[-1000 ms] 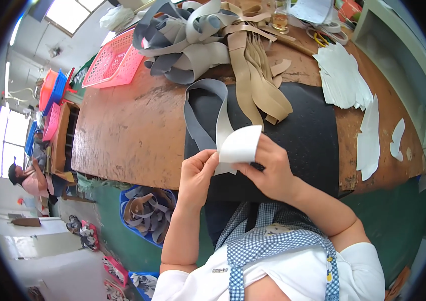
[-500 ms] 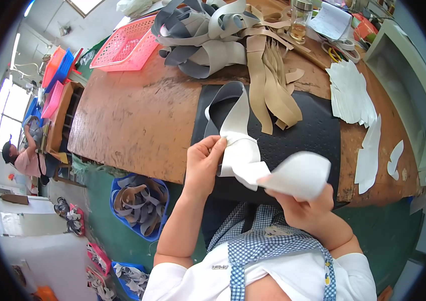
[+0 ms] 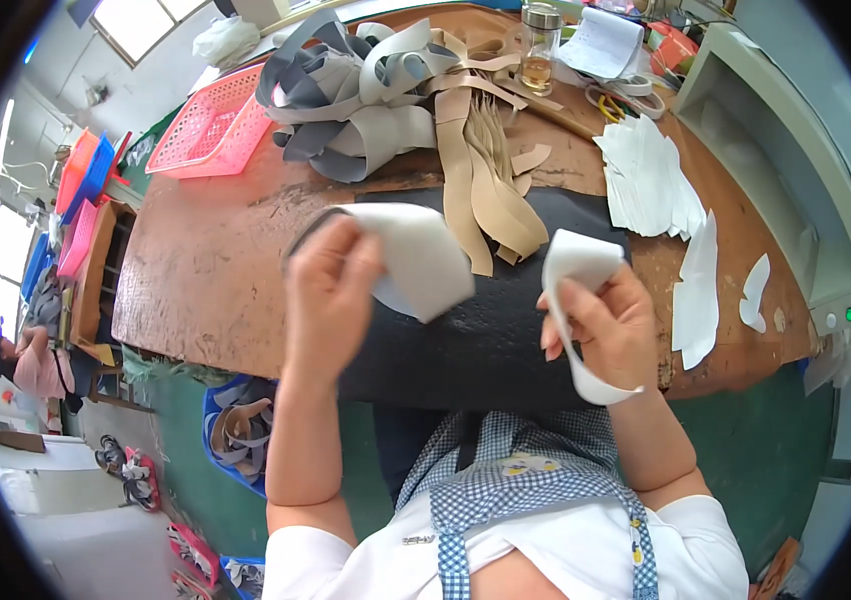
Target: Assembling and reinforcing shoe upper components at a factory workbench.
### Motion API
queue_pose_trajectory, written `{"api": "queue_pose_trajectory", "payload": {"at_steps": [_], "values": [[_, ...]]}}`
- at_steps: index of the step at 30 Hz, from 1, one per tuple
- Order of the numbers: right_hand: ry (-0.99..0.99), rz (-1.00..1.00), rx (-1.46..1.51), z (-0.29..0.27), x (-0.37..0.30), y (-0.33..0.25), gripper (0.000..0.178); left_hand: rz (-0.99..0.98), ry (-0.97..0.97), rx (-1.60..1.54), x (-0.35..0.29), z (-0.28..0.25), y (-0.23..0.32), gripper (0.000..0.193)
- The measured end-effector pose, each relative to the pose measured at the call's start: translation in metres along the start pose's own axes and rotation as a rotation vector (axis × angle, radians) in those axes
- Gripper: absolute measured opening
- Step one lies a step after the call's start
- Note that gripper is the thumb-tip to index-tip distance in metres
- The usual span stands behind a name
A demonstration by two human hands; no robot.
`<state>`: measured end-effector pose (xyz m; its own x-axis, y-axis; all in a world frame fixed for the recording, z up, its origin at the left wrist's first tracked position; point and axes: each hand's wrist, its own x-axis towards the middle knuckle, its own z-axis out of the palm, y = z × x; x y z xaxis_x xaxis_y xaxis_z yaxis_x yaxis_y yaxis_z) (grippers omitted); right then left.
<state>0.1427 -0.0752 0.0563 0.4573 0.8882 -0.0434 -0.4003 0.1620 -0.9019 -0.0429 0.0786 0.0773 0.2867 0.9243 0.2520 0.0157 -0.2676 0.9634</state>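
My left hand (image 3: pixel 330 295) pinches a broad, curved grey strip (image 3: pixel 420 258) with a darker grey underside, lifted above the black mat (image 3: pixel 445 345). Some of it is hidden behind the fingers and smeared by motion. My right hand (image 3: pixel 617 335) is closed on a narrow white piece (image 3: pixel 585 258), a bent cutout whose tail curls down below the fingers. The hands are apart, over the near part of the mat. A bundle of tan strips (image 3: pixel 490 190) lies at its far edge.
Grey strips (image 3: pixel 375 140) are heaped at the back, beside a pink basket (image 3: pixel 215 125). A glass jar (image 3: pixel 539 50) and scissors (image 3: pixel 610 105) stand or lie farther right. White cutouts (image 3: pixel 645 180) overlap near a grey machine (image 3: pixel 775 130). A person (image 3: pixel 35 360) works at far left.
My hands have moved apart, the left up and leftward with the grey strip. The strip no longer lies looped on the mat. The whole view has shifted a little.
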Motion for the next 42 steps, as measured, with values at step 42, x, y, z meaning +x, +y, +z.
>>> {"api": "queue_pose_trajectory", "payload": {"at_steps": [42], "values": [[-0.248, 0.149, -0.177, -0.037, 0.017, 0.024, 0.043, -0.272, -0.274, 0.151, -0.064, 0.034, -0.052, 0.021]]}}
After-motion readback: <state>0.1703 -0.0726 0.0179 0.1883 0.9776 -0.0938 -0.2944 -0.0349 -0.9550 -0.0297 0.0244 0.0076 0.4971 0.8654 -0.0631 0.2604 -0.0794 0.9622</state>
